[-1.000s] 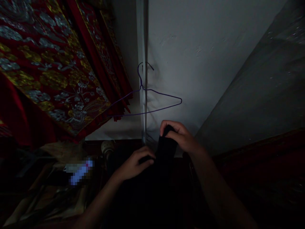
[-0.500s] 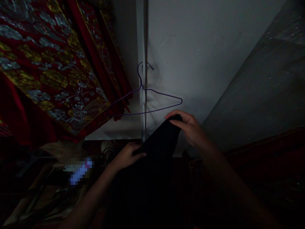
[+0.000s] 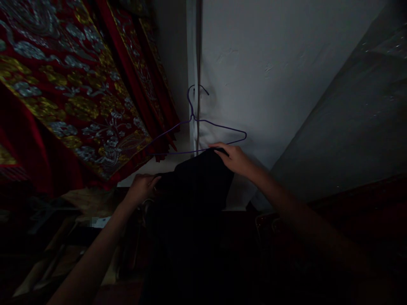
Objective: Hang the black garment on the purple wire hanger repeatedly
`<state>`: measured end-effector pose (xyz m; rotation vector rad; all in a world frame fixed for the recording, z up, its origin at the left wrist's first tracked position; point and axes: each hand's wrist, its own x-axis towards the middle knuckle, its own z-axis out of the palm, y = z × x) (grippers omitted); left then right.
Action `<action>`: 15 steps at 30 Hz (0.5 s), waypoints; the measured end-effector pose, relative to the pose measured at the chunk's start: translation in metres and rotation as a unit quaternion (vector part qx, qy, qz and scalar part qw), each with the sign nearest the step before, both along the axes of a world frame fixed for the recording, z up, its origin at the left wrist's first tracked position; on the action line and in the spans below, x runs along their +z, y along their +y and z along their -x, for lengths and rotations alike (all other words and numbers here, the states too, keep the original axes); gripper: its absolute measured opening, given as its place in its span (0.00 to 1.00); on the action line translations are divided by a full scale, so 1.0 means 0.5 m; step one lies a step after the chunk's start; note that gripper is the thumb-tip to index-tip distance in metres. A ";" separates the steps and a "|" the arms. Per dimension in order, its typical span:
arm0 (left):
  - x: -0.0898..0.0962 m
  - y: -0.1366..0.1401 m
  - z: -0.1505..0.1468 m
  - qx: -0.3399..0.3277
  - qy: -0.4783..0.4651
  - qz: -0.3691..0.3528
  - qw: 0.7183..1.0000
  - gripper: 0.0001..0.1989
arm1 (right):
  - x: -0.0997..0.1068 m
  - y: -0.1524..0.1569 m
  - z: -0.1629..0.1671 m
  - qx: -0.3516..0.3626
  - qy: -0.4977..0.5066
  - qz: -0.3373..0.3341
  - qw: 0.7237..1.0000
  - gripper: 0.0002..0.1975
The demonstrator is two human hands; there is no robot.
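A dark garment (image 3: 200, 186) is held up between my two hands; its lower part fades into shadow, so its exact kind cannot be made out. My left hand (image 3: 141, 187) is closed on its upper left edge. At its upper right, my right hand (image 3: 231, 157) pinches the cloth between thumb and fingers. A thin purple wire clothes hanger (image 3: 219, 125) hangs by its hook just above the garment. The garment's top edge overlaps the hanger's bottom bar near my right hand; whether they touch I cannot tell.
A narrow upright metal post (image 3: 194, 51) stands behind the hanger, against a pale wall (image 3: 254, 63). Red cloth with gold and silver embroidery (image 3: 79, 84) hangs on the left. Below it is dim clutter (image 3: 57, 254). A grey sloping surface (image 3: 359, 106) fills the right.
My left hand has moved left and up, spreading the garment's top edge wider. My right hand has shifted slightly left and up, bringing the cloth to the hanger's bottom bar.
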<state>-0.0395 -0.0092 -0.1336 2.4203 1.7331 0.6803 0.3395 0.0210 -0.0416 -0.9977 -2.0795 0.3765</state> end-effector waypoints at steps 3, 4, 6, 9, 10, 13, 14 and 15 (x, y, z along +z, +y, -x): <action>0.014 -0.007 0.008 0.011 0.052 -0.016 0.998 0.18 | -0.037 0.047 0.006 -0.020 0.005 0.002 1.000 0.18; 0.015 -0.012 0.010 0.015 0.067 -0.019 0.997 0.16 | -0.049 0.057 0.005 -0.020 0.007 0.005 1.000 0.18; 0.016 -0.025 0.015 0.027 0.081 -0.022 0.996 0.13 | -0.070 0.063 -0.002 -0.023 0.013 0.005 1.000 0.17; 0.022 -0.044 0.013 0.036 0.044 -0.037 0.998 0.13 | -0.079 0.047 -0.023 -0.044 0.021 -0.004 0.999 0.16; 0.029 -0.050 0.009 0.031 0.018 -0.051 0.998 0.14 | -0.075 0.037 -0.032 -0.051 0.023 -0.007 0.998 0.16; 0.060 -0.062 -0.013 0.018 -0.070 -0.108 0.992 0.16 | -0.051 0.007 -0.056 -0.059 0.014 -0.009 0.998 0.16; 0.074 -0.063 -0.023 0.021 -0.097 -0.125 0.987 0.16 | -0.041 -0.002 -0.063 -0.060 0.008 -0.008 0.998 0.16; 0.089 -0.062 -0.031 0.030 -0.126 -0.139 0.982 0.16 | -0.032 -0.010 -0.070 -0.061 0.001 -0.005 0.998 0.16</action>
